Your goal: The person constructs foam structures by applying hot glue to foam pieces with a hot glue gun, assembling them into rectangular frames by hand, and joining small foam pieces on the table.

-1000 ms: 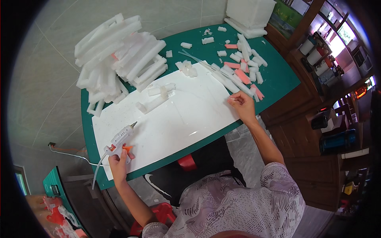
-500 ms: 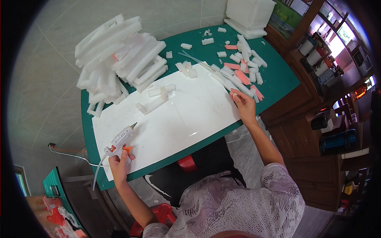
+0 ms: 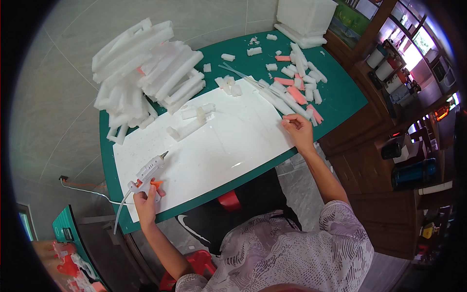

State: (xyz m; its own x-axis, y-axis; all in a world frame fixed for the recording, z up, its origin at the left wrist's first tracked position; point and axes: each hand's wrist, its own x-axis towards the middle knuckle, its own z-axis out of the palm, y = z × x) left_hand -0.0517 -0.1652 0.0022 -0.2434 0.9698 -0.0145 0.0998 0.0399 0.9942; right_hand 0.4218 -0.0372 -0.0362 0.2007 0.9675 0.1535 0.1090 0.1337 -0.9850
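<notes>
My left hand [image 3: 146, 203] is wrapped round the handle of a white hot glue gun [image 3: 150, 168] with an orange trigger. Its metal nozzle points up and away to the right, and a pale glue stick trails from its back end. At the right edge of the white board, my right hand [image 3: 299, 131] has thumb and fingertips pinched together; a small pale bit seems to show there, too small to name. Near the board's middle lies a joined white foam piece [image 3: 188, 127] with a shorter foam strip [image 3: 198, 111] beside it.
The white board [image 3: 233, 146] rests on a green table [image 3: 340, 104]. A tall stack of white foam strips [image 3: 141, 63] stands at back left. White and pink foam pieces [image 3: 296, 94] lie at right near clear glue sticks [image 3: 233, 71]. A white foam block [image 3: 306, 17] stands at the far edge.
My right hand has shifted very slightly, its fingertips turning a little. The left hand and the glue gun stay where they were.
</notes>
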